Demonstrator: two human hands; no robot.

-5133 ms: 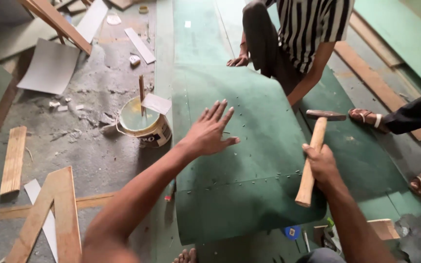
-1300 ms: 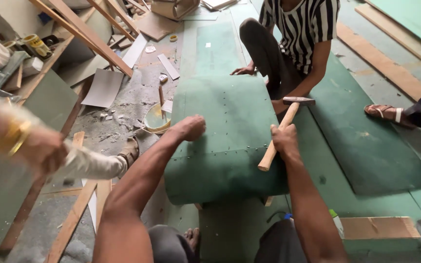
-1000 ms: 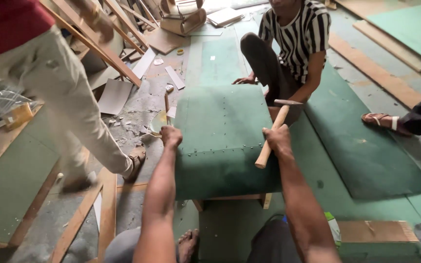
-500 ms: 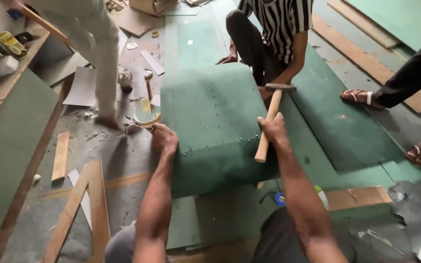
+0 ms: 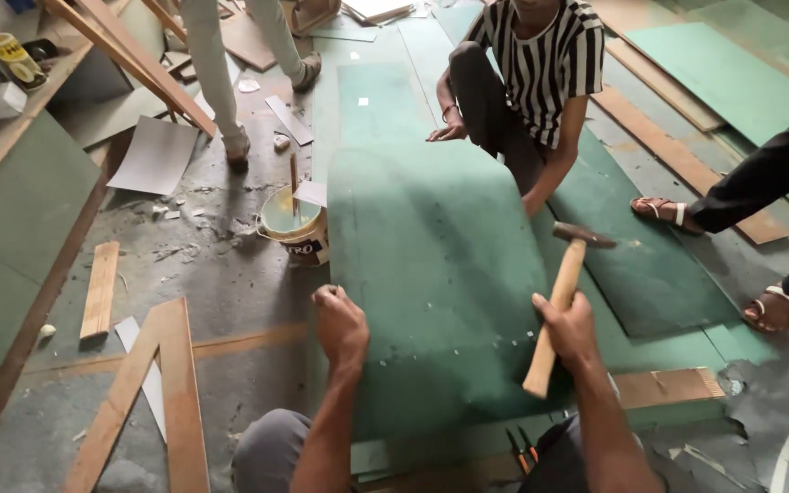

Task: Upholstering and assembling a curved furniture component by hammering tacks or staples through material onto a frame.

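1. Green, curved fibreboard sheet (image 5: pixel 431 265) lies bowed over the middle of the floor, its near edge just in front of the person's knees and its far edge touching the knee of a co-worker.
2. The left hand (image 5: pixel 340 324) rests closed on the sheet's near left edge, fingers curled under; whether it pinches anything small I cannot tell.
3. The right hand (image 5: pixel 570 330) is clamped around the pale wooden handle of a hammer with a dark metal head (image 5: pixel 561 301), held tilted, head raised above the sheet's right edge.
4. The two hands are well apart, one at each side of the sheet.
5. A co-worker in a black-and-white striped shirt (image 5: pixel 545 68) crouches at the far end, one hand on the flat green board behind, the other down at the sheet's far right corner.
6. A round paint tin holding pale liquid and a stick (image 5: pixel 292 224) stands just beside the sheet's left edge.
7. Loose wooden strips (image 5: pixel 100 288) lie on the grey dusty floor to the left.
8. Sandalled feet (image 5: pixel 659 210) of another person rest on flat green board to the right.
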